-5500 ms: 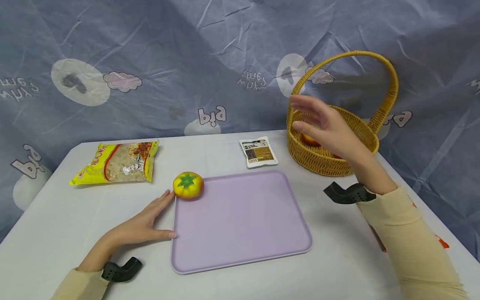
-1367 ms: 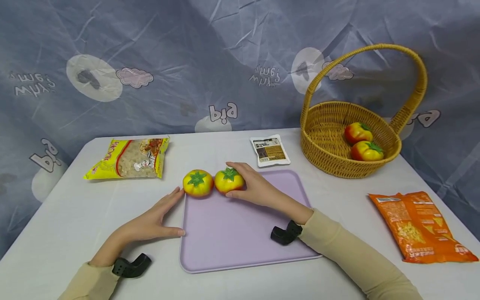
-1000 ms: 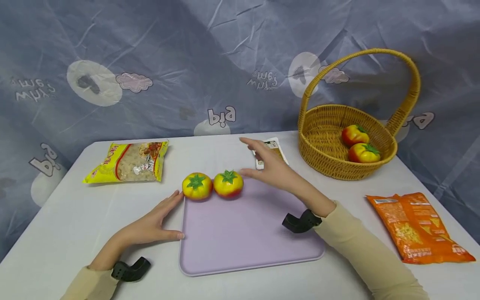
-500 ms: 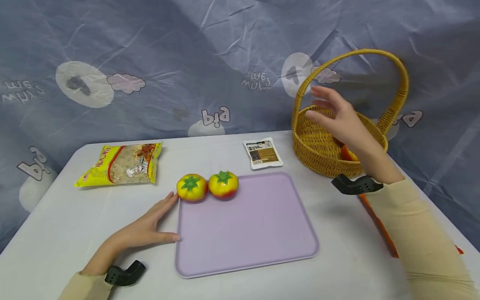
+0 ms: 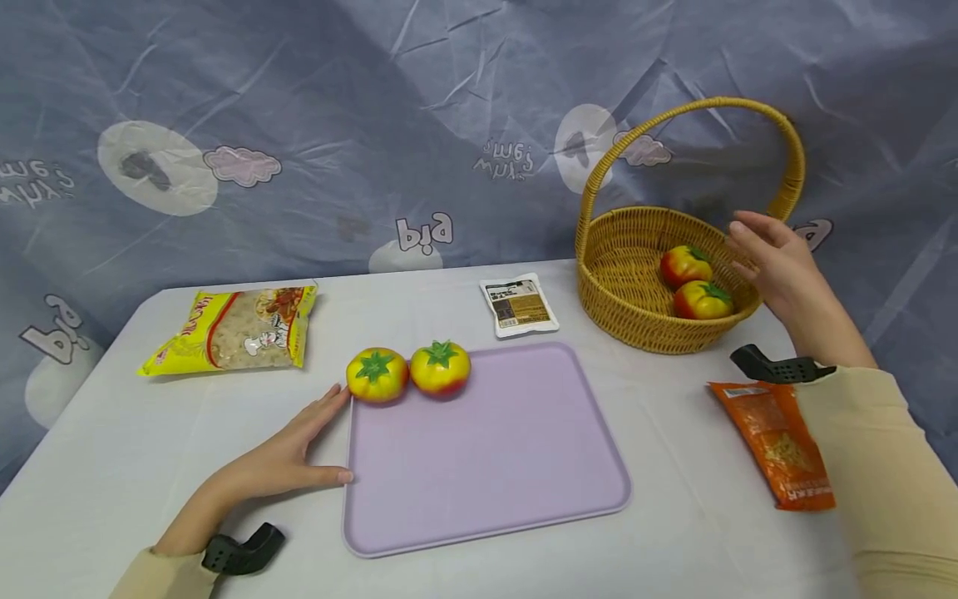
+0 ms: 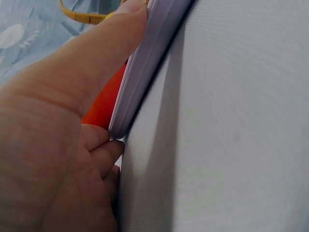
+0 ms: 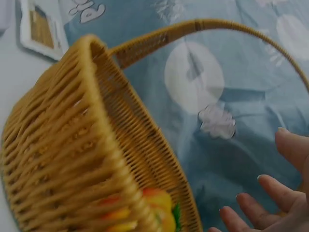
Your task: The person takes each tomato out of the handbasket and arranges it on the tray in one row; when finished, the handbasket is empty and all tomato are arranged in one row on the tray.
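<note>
My left hand [image 5: 280, 459] rests at the left edge of the lilac tray [image 5: 490, 466], its thumb and fingertips against the rim. In the left wrist view the thumb [image 6: 104, 50] lies along that rim. Two yellow-and-red tomatoes [image 5: 377, 375] with green leafy tops sit side by side in the tray's far left corner. My right hand [image 5: 789, 274] hovers at the right rim of the wicker basket [image 5: 636, 323], near its handle, with nothing in its spread fingers. Two more such tomatoes [image 5: 703, 300] lie inside the basket, on its right side.
A yellow food bag [image 5: 239, 329] lies at the back left of the white table. A small white-and-brown packet [image 5: 519, 304] lies between tray and basket. The orange snack bag [image 5: 778, 449] is partly under the right sleeve. A grey-blue printed cloth [image 5: 479, 125] hangs behind.
My right hand set a second tomato beside the first on the tray, let go, and went back over the basket to its right rim. My left hand stayed at the tray's edge.
</note>
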Available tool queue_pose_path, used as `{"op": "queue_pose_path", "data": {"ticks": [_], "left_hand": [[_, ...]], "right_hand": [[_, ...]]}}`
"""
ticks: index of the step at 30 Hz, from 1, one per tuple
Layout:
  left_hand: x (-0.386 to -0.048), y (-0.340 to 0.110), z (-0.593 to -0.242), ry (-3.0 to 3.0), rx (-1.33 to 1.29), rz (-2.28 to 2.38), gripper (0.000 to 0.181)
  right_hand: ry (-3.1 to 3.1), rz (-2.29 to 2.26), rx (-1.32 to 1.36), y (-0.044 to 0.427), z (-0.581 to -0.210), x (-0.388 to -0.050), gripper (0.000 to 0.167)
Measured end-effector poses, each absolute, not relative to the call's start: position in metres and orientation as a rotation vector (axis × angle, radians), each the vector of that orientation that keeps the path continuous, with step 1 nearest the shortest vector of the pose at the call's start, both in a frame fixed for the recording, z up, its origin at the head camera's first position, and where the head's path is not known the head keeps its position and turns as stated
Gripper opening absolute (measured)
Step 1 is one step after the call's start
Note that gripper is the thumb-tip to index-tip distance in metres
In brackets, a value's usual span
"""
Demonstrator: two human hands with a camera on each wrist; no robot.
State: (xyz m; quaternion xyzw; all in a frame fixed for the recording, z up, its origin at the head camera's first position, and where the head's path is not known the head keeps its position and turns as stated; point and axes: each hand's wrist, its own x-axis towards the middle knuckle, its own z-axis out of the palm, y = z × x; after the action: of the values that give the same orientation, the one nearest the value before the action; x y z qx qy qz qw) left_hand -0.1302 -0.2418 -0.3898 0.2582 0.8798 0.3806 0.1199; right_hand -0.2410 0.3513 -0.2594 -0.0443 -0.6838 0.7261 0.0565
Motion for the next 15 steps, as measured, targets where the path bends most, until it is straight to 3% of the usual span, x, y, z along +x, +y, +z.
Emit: {"op": "queue_pose_path", "data": {"ticks": [9,15], "left_hand": [[-0.13,-0.243,-0.389,2.571,0.748,1.116,0.1],[-0.13,-0.242,-0.389,2.567,0.745,1.114,0.1]], "right_hand": [[-2.265,2.139,-0.222,0.373,-0.28,-0.244,0.049],[-2.799,1.542,-0.125,0.378,-0.283,-0.248,0.07]]}}
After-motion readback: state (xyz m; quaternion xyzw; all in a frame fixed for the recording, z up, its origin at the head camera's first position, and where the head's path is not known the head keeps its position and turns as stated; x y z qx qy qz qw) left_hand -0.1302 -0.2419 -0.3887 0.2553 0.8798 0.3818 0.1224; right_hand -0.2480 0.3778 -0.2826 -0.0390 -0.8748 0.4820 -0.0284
